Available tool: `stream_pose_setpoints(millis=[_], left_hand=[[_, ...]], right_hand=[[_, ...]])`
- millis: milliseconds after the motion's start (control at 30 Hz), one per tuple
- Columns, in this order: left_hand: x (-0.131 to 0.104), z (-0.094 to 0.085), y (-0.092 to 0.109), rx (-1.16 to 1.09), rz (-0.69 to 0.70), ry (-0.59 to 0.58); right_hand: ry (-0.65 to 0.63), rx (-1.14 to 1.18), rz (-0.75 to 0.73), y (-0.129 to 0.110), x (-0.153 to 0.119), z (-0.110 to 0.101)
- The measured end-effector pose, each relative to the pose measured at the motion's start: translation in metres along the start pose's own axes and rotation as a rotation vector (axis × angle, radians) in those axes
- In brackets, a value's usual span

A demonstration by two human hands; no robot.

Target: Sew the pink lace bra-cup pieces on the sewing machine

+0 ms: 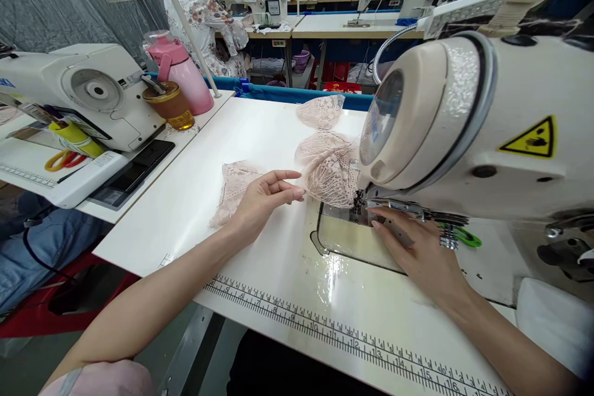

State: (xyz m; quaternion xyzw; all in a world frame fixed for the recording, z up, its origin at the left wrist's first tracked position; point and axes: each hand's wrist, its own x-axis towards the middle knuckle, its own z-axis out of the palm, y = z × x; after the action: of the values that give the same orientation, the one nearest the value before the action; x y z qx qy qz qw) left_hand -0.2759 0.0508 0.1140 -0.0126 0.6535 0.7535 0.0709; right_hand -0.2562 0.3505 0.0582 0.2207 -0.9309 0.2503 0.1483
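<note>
Pale pink lace (329, 167) lies bunched at the needle area of the sewing machine (431, 111). My left hand (260, 201) pinches the lace's left edge between thumb and fingertips. At the right of the presser foot, my right hand (417, 247) holds a small grey metal tool (394, 232) under its fingers, close to the metal plate (362, 241). Another lace piece (234, 189) is flat on the white table, just beyond my left wrist. Farther back, a third lace piece (321, 111) touches or nearly touches the bunched lace.
A ruler strip (325, 322) runs along the table's front edge. Green-handled snips (468, 236) lie behind my right hand. To the left are a second machine (93, 93), a phone (142, 164), a glass jar (171, 105) and a pink jug (180, 71). People sit left and behind.
</note>
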Motion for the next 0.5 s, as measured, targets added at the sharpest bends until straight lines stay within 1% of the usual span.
stream_pose_setpoints(millis=[167,500], left_hand=[[0.0015,-0.0003,-0.0005,-0.044,-0.003,0.040],[0.0014,-0.0004,-0.0005,-0.057,0.006,0.041]], right_hand=[[0.018,-0.001,0.023,-0.0050,0.0022,-0.0016],[0.007,-0.023,0.072,-0.0085,0.0039,-0.0030]])
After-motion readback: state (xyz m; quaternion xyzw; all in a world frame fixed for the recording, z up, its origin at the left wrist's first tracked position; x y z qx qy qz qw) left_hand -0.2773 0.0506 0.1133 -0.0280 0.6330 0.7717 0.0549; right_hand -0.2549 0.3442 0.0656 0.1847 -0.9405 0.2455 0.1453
